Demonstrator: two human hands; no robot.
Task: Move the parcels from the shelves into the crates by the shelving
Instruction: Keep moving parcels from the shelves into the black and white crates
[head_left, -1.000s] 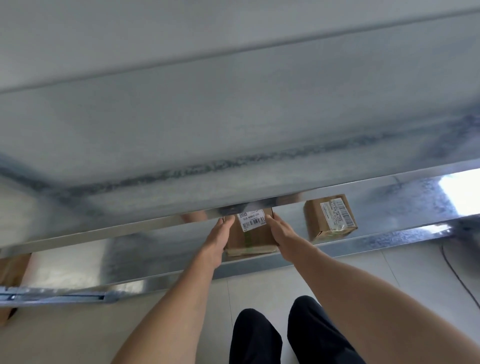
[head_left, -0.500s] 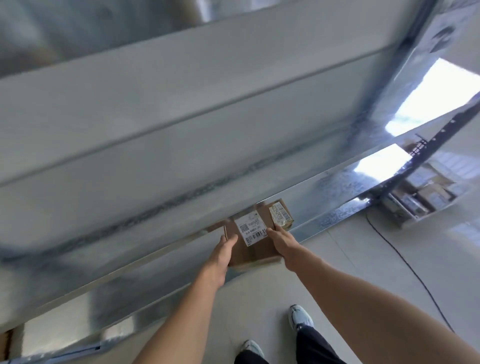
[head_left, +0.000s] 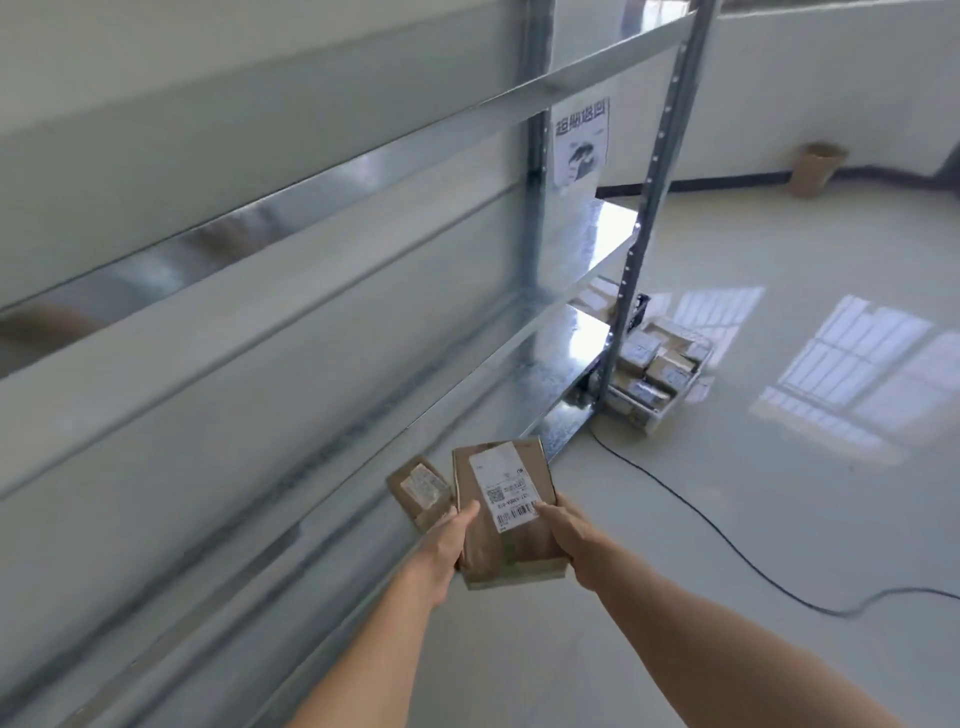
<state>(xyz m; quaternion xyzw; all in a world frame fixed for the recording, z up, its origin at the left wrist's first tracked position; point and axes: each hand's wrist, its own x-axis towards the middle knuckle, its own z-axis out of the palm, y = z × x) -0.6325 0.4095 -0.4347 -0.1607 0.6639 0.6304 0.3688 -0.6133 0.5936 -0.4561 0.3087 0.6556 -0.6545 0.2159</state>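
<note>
I hold a brown cardboard parcel (head_left: 506, 512) with a white barcode label in front of the metal shelving (head_left: 311, 322). My left hand (head_left: 447, 540) grips its left edge and my right hand (head_left: 566, 540) grips its right edge. A smaller brown parcel (head_left: 418, 491) lies on the low shelf just left of it. Farther off, at the shelving's end post, a white crate (head_left: 657, 415) on the floor holds several labelled parcels.
A black cable (head_left: 727, 545) runs over the glossy floor from the shelving's foot toward the right. A brown paper bag (head_left: 815, 169) leans on the far wall. A printed sign (head_left: 581, 140) hangs at the shelving's end. Open floor lies to the right.
The parcel has come out from under the shelf edge, off the shelf, held in both hands. The view has swung right, bringing the crate and floor into sight.
</note>
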